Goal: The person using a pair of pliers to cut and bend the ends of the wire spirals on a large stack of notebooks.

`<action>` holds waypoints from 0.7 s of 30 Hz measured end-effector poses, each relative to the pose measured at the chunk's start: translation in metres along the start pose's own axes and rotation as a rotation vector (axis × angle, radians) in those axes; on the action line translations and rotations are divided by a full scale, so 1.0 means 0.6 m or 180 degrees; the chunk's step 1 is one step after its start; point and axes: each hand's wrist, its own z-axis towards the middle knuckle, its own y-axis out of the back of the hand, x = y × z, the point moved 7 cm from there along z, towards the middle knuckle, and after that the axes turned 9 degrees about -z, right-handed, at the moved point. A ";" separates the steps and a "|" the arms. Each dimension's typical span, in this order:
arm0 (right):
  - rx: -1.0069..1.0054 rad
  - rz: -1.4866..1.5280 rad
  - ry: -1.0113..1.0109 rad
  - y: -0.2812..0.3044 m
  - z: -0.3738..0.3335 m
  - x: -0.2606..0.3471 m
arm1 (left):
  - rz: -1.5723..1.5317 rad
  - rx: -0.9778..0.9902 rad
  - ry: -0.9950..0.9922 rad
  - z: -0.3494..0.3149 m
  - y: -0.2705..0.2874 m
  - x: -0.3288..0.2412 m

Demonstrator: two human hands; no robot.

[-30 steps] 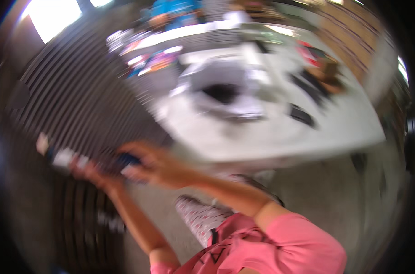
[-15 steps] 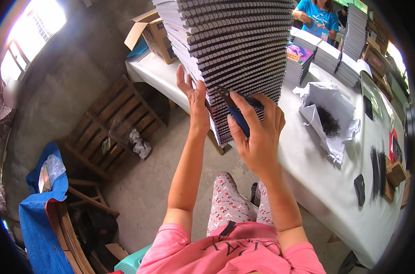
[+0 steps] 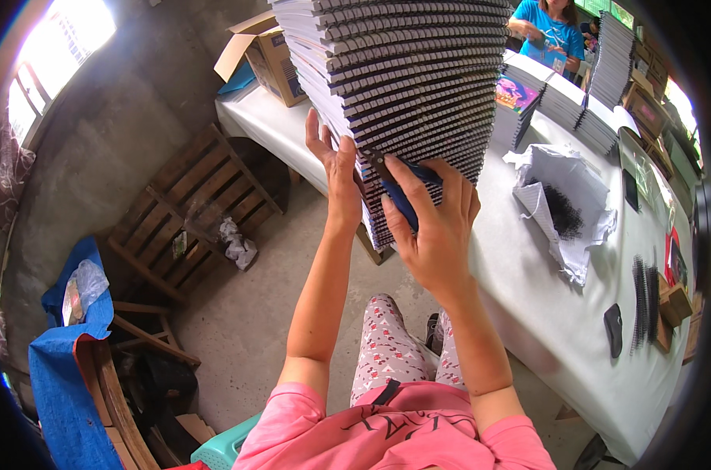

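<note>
A tall stack of black spiral-bound books (image 3: 418, 78) rises in front of me, with the coil edges facing me. My right hand (image 3: 442, 247) is closed around a pair of cutting pliers (image 3: 401, 202) with blue handles. Their dark jaws are at the left ends of the coils, low on the stack; whether they grip a wire is too small to tell. Beside them my left hand (image 3: 341, 184) lies along the stack's left side, fingers stretched upward and apart. My right fingers partly hide the lower coils.
On the white-covered table (image 3: 520, 290), crumpled paper (image 3: 559, 254) holds black coil scraps (image 3: 561, 211). Loose black coils (image 3: 645, 301) and a dark oblong object (image 3: 613, 330) lie farther right. More book stacks (image 3: 610, 63) and a person in blue (image 3: 547, 35) are beyond. A wooden pallet (image 3: 191, 211) stands left.
My right hand and the pliers have moved slightly left across the coils, toward the stack's left edge. My left hand stays against the stack's side.
</note>
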 end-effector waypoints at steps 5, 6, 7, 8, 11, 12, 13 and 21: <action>0.0710 0.1610 -0.0597 -0.028 -0.006 -0.007 | 0.0129 0.0009 -0.0075 0.003 0.009 0.010; 0.1239 0.2450 -0.1200 -0.043 -0.012 -0.015 | 0.0126 0.0038 -0.0115 0.003 0.008 0.011; 0.1756 0.3280 -0.1803 -0.048 -0.014 -0.013 | 0.0116 0.0075 -0.0166 0.005 0.006 0.009; 0.2269 0.4105 -0.2416 -0.057 -0.025 -0.003 | 0.0052 0.0053 -0.0146 0.005 0.010 0.011; 0.0784 0.2003 -0.0785 -0.023 -0.004 -0.016 | 0.0074 -0.0094 -0.0018 0.003 0.009 0.005; 0.0635 0.1410 -0.0599 -0.006 -0.003 -0.014 | -0.0049 -0.0056 -0.0011 0.002 0.007 0.003; 0.0379 0.0952 -0.0452 0.007 0.001 -0.011 | -0.0016 -0.0076 -0.0010 0.003 0.008 0.005; -0.0014 -0.0426 -0.0032 0.018 0.023 0.021 | 0.0002 -0.0178 0.0098 0.006 0.012 0.012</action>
